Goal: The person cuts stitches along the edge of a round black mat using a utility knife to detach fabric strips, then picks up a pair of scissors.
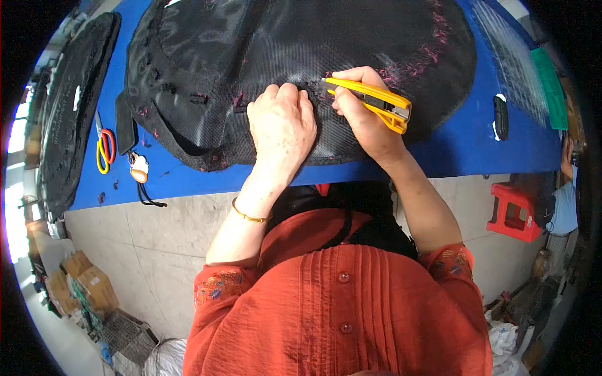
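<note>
Two hands work over black fabric (276, 56) spread on the blue worktop (464, 153). The left hand (282, 119), fingers curled and knuckles raised, presses the fabric down; the right hand (364, 116), angled inward from a bent forearm, grasps a yellow cutter (376, 100), tip at the fabric. Scissors (104, 147) lie left.

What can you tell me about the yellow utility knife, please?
The utility knife has a bright yellow, plastic-looking body with a dark channel and a silvery metal part near its rear. The right hand grips it near the front, over the black mesh fabric. It lies slantwise, its narrow front pointing towards the left hand's side, its wider rear sticking out past the fingers. Whether the blade touches the fabric is too small to tell.
</note>
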Tool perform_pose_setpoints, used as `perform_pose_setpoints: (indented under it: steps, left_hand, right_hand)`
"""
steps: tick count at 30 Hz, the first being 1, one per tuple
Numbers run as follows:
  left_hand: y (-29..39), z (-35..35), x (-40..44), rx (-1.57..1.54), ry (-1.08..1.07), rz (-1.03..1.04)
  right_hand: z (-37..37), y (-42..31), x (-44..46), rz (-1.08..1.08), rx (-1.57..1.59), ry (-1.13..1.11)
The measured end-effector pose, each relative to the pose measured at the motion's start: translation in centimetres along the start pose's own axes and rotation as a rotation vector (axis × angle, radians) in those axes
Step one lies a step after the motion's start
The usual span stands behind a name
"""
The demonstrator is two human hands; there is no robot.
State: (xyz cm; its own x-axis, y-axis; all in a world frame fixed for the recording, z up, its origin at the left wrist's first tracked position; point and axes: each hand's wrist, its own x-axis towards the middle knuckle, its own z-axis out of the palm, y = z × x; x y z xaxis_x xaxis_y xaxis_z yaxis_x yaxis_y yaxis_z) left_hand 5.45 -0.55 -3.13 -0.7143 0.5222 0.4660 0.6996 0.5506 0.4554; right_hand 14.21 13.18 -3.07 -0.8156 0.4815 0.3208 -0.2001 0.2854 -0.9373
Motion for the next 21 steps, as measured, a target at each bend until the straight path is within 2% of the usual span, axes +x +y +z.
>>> perform_pose_setpoints:
  steps: [1, 7, 11, 13, 21]
  left_hand:
    - [0.0, 0.1, 0.0, -0.007, 0.054, 0.032]
    - [-0.1, 0.2, -0.2, 0.013, 0.058, 0.026]
    - [-0.2, 0.4, -0.2, 0.039, 0.052, 0.04]
    - [-0.3, 0.5, -0.2, 0.066, 0.056, 0.053]
    - [-0.5, 0.4, -0.3, 0.081, 0.059, 0.079]
  right_hand:
    - [0.0, 0.0, 0.0, -0.035, -0.023, 0.022]
    - [-0.2, 0.3, 0.3, 0.018, 0.014, 0.027]
    - [-0.1, 0.5, 0.6, -0.033, 0.083, 0.061]
    - [0.2, 0.2, 0.7, 0.106, 0.233, 0.09]
    - [0.7, 1.2, 1.1, 0.118, 0.22, 0.119]
